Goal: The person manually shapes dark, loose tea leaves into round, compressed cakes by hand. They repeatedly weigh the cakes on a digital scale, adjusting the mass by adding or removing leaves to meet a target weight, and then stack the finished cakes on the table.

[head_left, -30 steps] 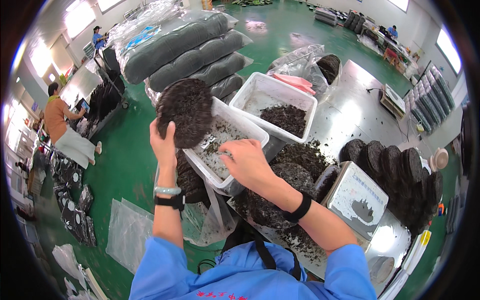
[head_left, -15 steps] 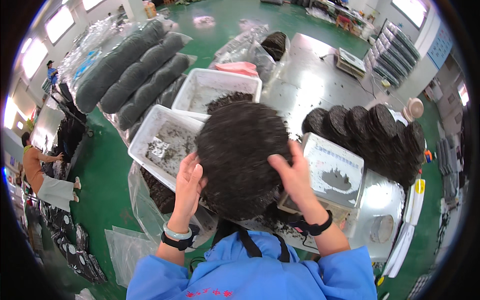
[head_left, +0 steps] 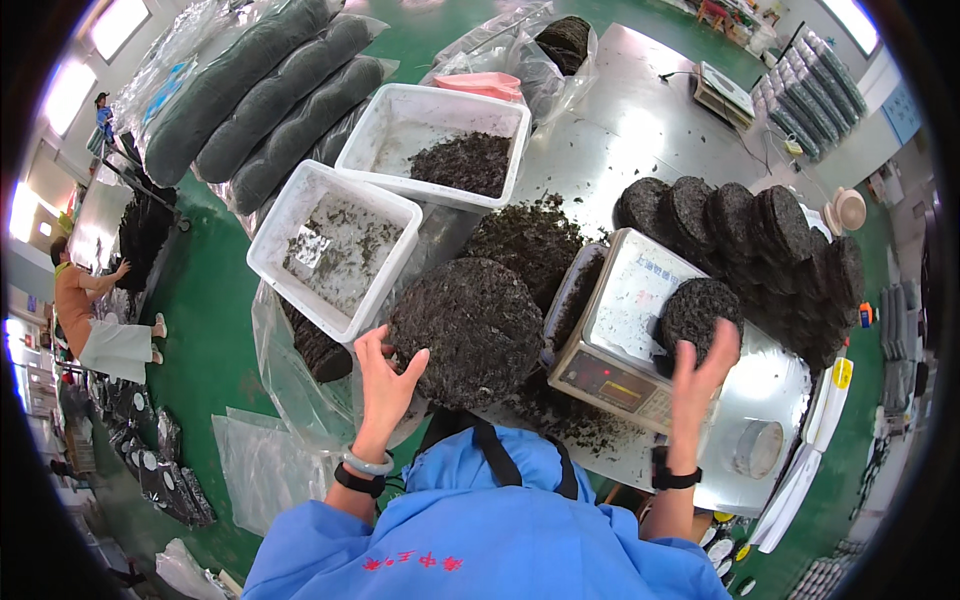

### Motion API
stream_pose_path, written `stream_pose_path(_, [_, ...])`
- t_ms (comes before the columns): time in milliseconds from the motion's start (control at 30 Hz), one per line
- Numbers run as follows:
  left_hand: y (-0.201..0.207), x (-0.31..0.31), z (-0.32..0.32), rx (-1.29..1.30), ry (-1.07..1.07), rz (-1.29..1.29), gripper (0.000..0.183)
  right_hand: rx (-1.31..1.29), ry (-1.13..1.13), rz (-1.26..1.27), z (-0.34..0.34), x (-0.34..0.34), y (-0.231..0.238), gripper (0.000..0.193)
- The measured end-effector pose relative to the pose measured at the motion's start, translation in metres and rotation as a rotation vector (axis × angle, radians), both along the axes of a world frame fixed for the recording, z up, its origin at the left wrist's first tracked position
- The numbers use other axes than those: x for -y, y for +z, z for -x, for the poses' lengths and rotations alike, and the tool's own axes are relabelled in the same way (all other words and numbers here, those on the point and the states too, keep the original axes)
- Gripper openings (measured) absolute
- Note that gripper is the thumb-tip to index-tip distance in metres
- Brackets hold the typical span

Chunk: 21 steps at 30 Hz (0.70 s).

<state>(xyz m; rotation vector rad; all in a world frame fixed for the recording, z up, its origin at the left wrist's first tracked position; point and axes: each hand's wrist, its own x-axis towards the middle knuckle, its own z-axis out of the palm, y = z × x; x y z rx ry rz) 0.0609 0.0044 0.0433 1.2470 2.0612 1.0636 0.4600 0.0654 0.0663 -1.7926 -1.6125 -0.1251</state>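
Note:
A large, rough, dark round cake (head_left: 465,335), apparently dried seaweed, lies in front of my body. At its left rim is my left hand (head_left: 385,385), thumb over the edge and fingers spread. Over the white plate of a weighing scale (head_left: 630,290) is a smaller dark round cake (head_left: 700,308). My right hand (head_left: 703,375) has its thumb and fingers at that cake's near edge. Whether the cake rests on the plate I cannot tell. Loose dark flakes (head_left: 525,240) form a heap behind the large cake, next to a narrow container (head_left: 578,290) of flakes.
Two white tubs (head_left: 330,165) with flakes stand left on the metal table (head_left: 590,150). Stacks of dark round cakes (head_left: 760,235) stand right of the scale. Long filled bags (head_left: 265,95) lie far left. Another scale (head_left: 722,95) is at the back. A person (head_left: 85,290) works at far left.
The large cake, held up between both hands before, is lower now. My right hand has moved right to the scale, where a small cake has appeared. My left hand's fingers have spread.

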Motion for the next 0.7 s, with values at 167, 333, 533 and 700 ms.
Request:
stream_pose_path(167, [-0.003, -0.01, 0.0, 0.039, 0.008, -0.009, 0.064, 0.145, 0.882, 0.293, 0.169, 0.017, 0.01, 0.089])
stream_pose_path(333, [0.008, -0.019, 0.0, 0.427, -0.031, -0.252, 0.054, 0.243, 0.84, 0.35, 0.21, 0.025, 0.007, 0.118])
stream_pose_path(533, [0.042, -0.019, -0.024, 1.127, -0.164, -0.22, 0.061, -0.081, 0.957, 0.406, 0.179, 0.01, 0.021, 0.119])
stream_pose_path(700, [0.027, -0.021, -0.047, 1.155, -0.263, -0.294, 0.111, -0.235, 0.964, 0.421, 0.166, 0.007, 0.026, 0.105])
